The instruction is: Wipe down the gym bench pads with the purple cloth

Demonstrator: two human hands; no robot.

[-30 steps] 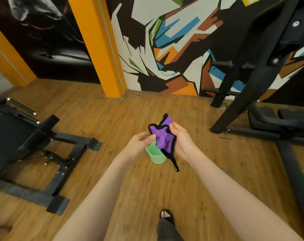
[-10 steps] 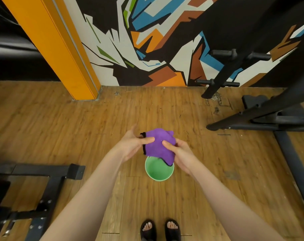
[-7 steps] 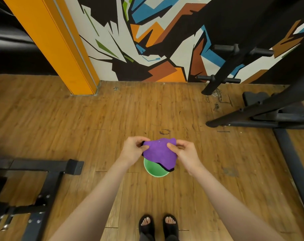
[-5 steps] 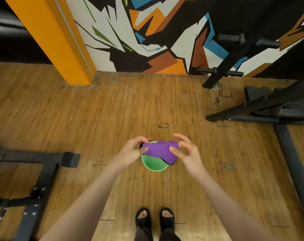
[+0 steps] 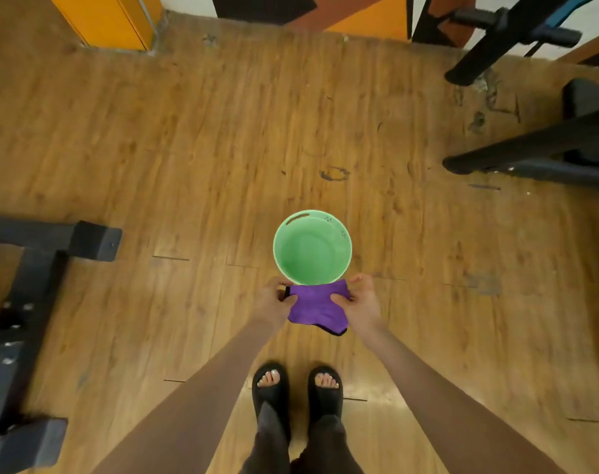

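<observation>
a wood plank floor [image 5: 188,138] fills the view; beyond it stand an orange pillar [image 5: 110,18] and a painted wall [image 5: 264,3].

A wooden floor [image 5: 188,148] fills the frame. A green tub [image 5: 312,248] stands on it at centre. A black bench frame [image 5: 35,268] rests at the left edge, black machine legs [image 5: 530,152] at upper right, sandalled feet [image 5: 296,388] at bottom centre.

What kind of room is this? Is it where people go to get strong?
Probably yes, a gym. A black metal bench frame stands on the wooden floor at the left, and more black exercise equipment with peg-like bars stands at the right. The wall behind has a bright painted mural.
</observation>
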